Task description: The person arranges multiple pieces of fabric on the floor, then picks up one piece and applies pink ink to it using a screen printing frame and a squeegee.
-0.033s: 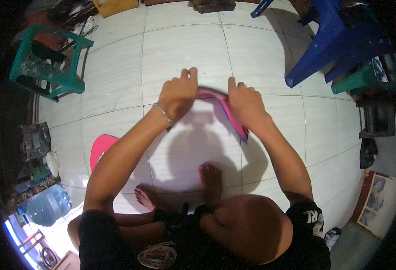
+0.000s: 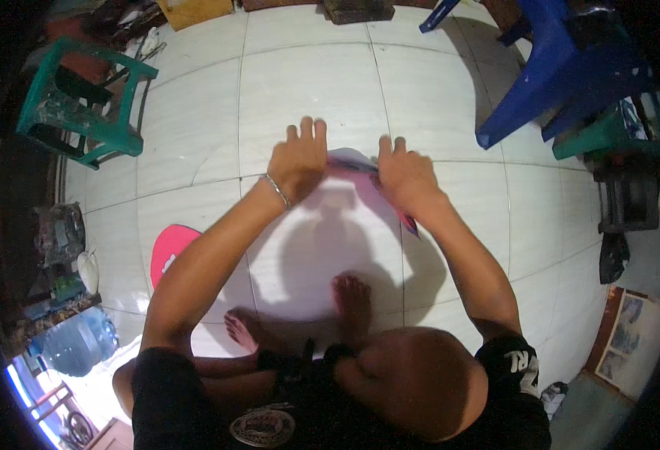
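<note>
A thin, bendy pink piece (image 2: 378, 201) with a purple-blue edge, which looks like a flip-flop sole, is held bent above the floor between my hands. My left hand (image 2: 297, 166), with a chain bracelet at its wrist, grips one end; several of its fingers point forward and the thumb is hidden. The other side is in my right hand (image 2: 411, 178), two fingers raised; a pointed tip of the sole sticks out below that hand. A second pink sole (image 2: 171, 246), rounded and with a white mark, lies on the floor, partly behind my left forearm.
White floor tiles (image 2: 315, 82) spread around my bare feet (image 2: 351, 294). A green stool (image 2: 131, 109) stands at left, a blue plastic chair (image 2: 528, 94) at far right. Large water bottles (image 2: 82, 341) lie at lower left. A dark block (image 2: 360, 10) sits at the far edge.
More fingers of both hands now stretch forward. The held sole has turned and flexed, so a paler strip shows between my hands. The sole on the floor stays put.
</note>
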Motion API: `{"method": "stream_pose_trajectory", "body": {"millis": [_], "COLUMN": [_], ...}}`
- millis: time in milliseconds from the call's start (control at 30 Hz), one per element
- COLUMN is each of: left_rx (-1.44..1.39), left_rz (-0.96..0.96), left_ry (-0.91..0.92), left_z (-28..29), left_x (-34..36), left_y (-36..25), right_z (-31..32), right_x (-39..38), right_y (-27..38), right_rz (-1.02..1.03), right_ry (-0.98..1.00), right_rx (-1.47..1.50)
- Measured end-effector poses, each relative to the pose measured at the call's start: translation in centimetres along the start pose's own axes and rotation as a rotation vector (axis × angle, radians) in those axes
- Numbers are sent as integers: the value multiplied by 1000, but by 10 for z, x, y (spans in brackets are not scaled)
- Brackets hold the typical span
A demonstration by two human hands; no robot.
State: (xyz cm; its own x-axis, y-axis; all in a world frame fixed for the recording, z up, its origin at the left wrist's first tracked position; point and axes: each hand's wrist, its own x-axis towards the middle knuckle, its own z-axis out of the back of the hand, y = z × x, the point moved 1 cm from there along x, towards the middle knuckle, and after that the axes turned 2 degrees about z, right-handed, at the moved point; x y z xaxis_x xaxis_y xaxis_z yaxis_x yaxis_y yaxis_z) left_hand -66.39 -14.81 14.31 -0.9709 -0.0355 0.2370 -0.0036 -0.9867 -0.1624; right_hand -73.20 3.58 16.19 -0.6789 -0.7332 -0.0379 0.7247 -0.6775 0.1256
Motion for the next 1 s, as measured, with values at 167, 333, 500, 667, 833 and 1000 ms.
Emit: {"method": "stream_pose_trajectory", "body": {"millis": [167, 333, 500, 667, 833, 1000], "left_rx": [-6, 17, 27, -5, -54, -57], "left_rz": [-20, -25, -55, -27, -46, 4], "left_ry": [320, 156, 389, 109, 304, 221], "left_z": [6, 4, 5, -1, 5, -2], "left_x": [12, 7, 22, 5, 11, 0], "left_y": [15, 11, 36, 47, 61, 59], "right_z": [13, -12, -6, -25, -23, -23], "right_x": [9, -6, 1, -9, -9, -11], "right_y": [0, -21, -47, -59, -68, -65], "right_rz": [75, 103, 120, 225, 158, 193], "right_ry": [60, -46, 74, -139, 27, -72], "right_rx": [-67, -168, -162, -168, -21, -188]}}
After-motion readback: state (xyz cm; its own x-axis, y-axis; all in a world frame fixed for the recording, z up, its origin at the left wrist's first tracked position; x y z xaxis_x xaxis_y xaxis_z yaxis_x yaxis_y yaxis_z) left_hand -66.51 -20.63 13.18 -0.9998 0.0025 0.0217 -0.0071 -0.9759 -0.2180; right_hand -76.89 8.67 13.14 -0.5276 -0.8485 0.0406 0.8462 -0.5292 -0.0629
